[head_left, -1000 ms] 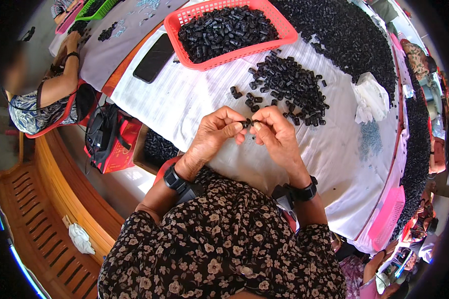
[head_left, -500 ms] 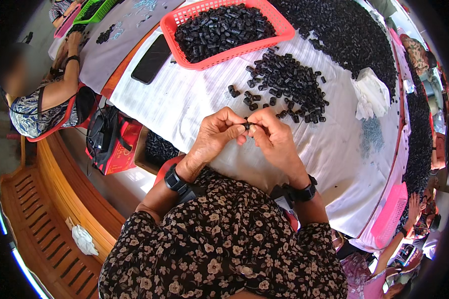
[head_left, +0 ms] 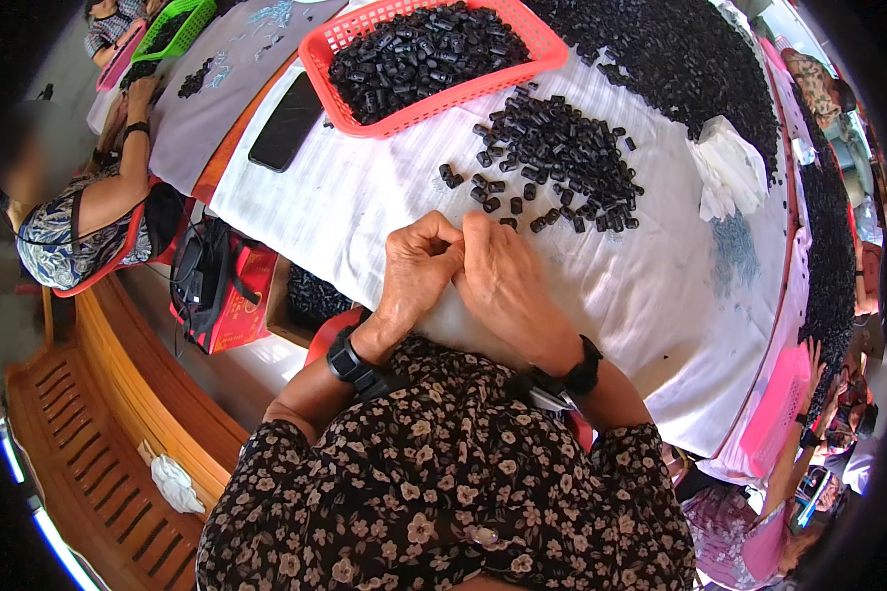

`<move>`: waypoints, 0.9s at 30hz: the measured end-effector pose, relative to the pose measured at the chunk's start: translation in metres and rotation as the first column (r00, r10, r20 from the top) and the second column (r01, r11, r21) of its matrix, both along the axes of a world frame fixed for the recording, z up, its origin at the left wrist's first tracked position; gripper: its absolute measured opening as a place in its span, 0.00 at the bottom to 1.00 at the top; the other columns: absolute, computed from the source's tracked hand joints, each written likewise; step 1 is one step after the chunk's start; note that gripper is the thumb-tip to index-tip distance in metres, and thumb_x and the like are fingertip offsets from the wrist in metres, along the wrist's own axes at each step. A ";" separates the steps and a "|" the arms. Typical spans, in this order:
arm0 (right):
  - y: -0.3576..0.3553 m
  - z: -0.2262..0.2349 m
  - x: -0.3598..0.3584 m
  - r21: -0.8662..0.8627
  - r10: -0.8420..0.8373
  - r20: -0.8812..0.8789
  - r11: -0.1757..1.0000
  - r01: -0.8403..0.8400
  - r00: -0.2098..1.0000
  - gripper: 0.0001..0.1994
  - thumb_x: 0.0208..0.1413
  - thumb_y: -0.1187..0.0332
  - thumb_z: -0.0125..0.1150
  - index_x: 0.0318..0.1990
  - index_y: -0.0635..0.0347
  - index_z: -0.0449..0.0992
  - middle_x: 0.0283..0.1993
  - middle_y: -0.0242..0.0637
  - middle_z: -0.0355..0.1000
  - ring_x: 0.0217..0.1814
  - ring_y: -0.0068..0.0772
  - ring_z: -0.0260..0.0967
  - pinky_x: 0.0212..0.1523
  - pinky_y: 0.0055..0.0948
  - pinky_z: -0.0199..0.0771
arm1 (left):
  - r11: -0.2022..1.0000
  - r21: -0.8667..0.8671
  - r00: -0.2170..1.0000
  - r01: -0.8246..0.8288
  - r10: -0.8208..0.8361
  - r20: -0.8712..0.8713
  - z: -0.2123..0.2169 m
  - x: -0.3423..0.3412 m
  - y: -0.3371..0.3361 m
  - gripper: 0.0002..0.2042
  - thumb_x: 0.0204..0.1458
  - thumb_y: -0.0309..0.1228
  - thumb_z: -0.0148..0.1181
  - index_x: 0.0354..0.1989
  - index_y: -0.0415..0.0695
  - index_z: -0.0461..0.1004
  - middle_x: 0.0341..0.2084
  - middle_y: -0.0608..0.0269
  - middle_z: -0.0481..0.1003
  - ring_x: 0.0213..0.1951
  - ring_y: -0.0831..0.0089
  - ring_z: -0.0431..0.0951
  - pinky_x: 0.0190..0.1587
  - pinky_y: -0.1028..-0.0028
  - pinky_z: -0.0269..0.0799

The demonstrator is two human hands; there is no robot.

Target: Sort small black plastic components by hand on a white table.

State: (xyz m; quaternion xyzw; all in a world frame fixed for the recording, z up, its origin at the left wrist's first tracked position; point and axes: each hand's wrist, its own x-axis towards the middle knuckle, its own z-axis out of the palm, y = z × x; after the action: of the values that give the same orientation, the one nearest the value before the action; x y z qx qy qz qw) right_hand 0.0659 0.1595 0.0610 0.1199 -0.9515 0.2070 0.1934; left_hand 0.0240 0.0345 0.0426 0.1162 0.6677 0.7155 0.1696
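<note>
My left hand (head_left: 419, 276) and my right hand (head_left: 508, 286) meet over the near edge of the white cloth (head_left: 365, 192), fingertips pinched together. Half a second ago a small black cylindrical part showed between them; now the fingers and the back of the right hand hide whatever is there. Just beyond lies a loose pile of small black cylinders (head_left: 562, 148), a few strays closest to my fingers. Behind it stands a red plastic basket (head_left: 443, 104) heaped with similar black pieces.
A dark phone (head_left: 286, 123) lies left of the basket. A large black heap (head_left: 680, 59) covers the far right, near white tissue (head_left: 727, 167) and small pale-blue pieces (head_left: 734, 251). A pink basket (head_left: 774, 409) sits rightward. Another person (head_left: 89, 217) sits left, above a wooden bench (head_left: 99, 463).
My right hand has turned and come in closer to the left, its back now facing up. The black part between my fingertips is no longer visible. The whole view has shifted slightly.
</note>
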 end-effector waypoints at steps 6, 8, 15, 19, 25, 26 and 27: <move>-0.003 -0.008 -0.007 0.001 0.006 -0.019 1.000 -0.005 1.000 0.11 0.45 0.75 0.52 0.37 0.60 0.61 0.28 0.40 0.65 0.32 0.39 0.65 0.33 0.32 0.67 | 0.997 0.003 0.994 -0.080 0.080 -0.071 -0.009 0.000 0.006 0.06 0.49 0.16 0.56 0.24 0.39 0.71 0.20 0.70 0.73 0.24 0.86 0.69 0.26 0.82 0.68; -0.001 -0.008 -0.007 -0.020 0.021 -0.034 1.000 -0.022 0.999 0.10 0.45 0.76 0.52 0.37 0.61 0.61 0.28 0.40 0.65 0.31 0.40 0.66 0.32 0.33 0.67 | 0.997 0.015 0.994 -0.075 0.075 -0.074 -0.010 0.000 0.005 0.06 0.49 0.16 0.56 0.24 0.39 0.71 0.21 0.70 0.73 0.24 0.85 0.69 0.26 0.82 0.68; 0.036 0.016 0.001 -0.350 0.101 0.119 0.935 -0.053 0.988 0.08 0.47 0.77 0.55 0.35 0.62 0.63 0.31 0.44 0.66 0.32 0.46 0.68 0.32 0.41 0.69 | 0.997 0.075 0.998 -0.030 0.026 0.054 -0.001 -0.010 0.004 0.02 0.51 0.19 0.56 0.27 0.37 0.71 0.22 0.63 0.75 0.23 0.79 0.73 0.28 0.79 0.70; 0.084 0.018 0.023 -0.220 -0.017 0.161 0.974 0.052 0.987 0.07 0.47 0.77 0.56 0.33 0.61 0.65 0.31 0.44 0.65 0.33 0.47 0.68 0.31 0.42 0.69 | 0.991 0.120 0.995 -0.060 0.049 0.090 0.003 -0.023 -0.005 0.03 0.52 0.22 0.56 0.28 0.37 0.70 0.22 0.59 0.75 0.22 0.75 0.74 0.28 0.77 0.72; 0.091 -0.019 0.034 -0.008 -0.133 0.172 0.991 0.137 0.976 0.05 0.46 0.79 0.54 0.30 0.62 0.65 0.30 0.43 0.62 0.33 0.48 0.67 0.32 0.40 0.70 | 0.991 0.083 0.994 -0.108 0.108 0.009 0.017 -0.047 -0.005 0.04 0.52 0.23 0.56 0.29 0.36 0.70 0.22 0.60 0.74 0.22 0.76 0.73 0.27 0.77 0.71; 0.090 -0.022 0.032 0.005 -0.134 0.155 0.991 0.135 0.979 0.05 0.45 0.80 0.53 0.29 0.63 0.65 0.30 0.44 0.62 0.32 0.48 0.67 0.31 0.40 0.70 | 0.993 0.061 0.994 -0.105 0.107 -0.031 0.022 -0.052 -0.003 0.04 0.53 0.24 0.56 0.29 0.36 0.70 0.21 0.60 0.74 0.22 0.77 0.73 0.27 0.77 0.71; 0.089 -0.023 0.031 0.017 -0.135 0.137 0.991 0.134 0.981 0.05 0.45 0.81 0.53 0.29 0.64 0.64 0.29 0.44 0.63 0.32 0.48 0.67 0.31 0.39 0.70 | 0.993 0.062 0.993 -0.104 0.107 -0.043 0.027 -0.059 -0.002 0.04 0.53 0.24 0.56 0.29 0.36 0.70 0.21 0.60 0.74 0.22 0.77 0.73 0.27 0.77 0.71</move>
State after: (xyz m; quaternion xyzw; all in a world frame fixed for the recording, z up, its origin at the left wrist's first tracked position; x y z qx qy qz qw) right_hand 0.0967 0.2486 0.0379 0.0416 -0.9694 0.1974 0.1402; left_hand -0.0349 0.0323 0.0700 0.1022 0.6551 0.7401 0.1125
